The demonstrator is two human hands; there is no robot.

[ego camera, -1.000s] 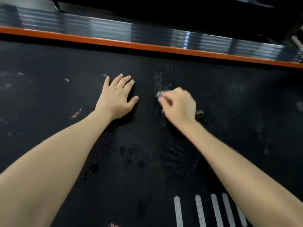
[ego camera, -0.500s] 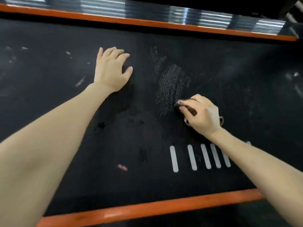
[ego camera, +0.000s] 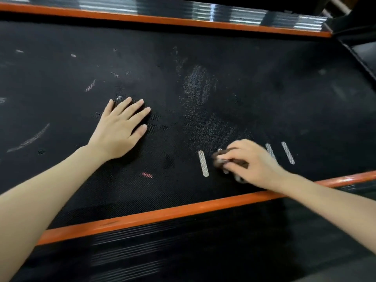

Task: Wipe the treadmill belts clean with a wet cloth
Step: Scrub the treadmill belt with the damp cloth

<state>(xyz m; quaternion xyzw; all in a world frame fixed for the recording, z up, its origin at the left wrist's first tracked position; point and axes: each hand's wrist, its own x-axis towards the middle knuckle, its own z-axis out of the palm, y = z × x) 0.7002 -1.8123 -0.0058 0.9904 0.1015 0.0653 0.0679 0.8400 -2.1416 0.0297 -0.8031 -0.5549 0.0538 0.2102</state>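
Now right hand [ego camera: 256,166] pinches dark cloth [ego camera: 223,154] on belt [ego camera: 274,94], left hand [ego camera: 120,132] pressed flat.

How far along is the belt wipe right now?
Done: a wet-looking speckled streak on the belt. In hand: the right hand grips the dark cloth on the white stripes; the left hand rests flat. Left: pale scuffs and a pink mark.

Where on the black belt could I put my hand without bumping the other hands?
The belt is bare on the right, between the white stripes and the far orange rail, and far left beyond the left hand. It is crowded where the right hand grips the cloth over the stripes.
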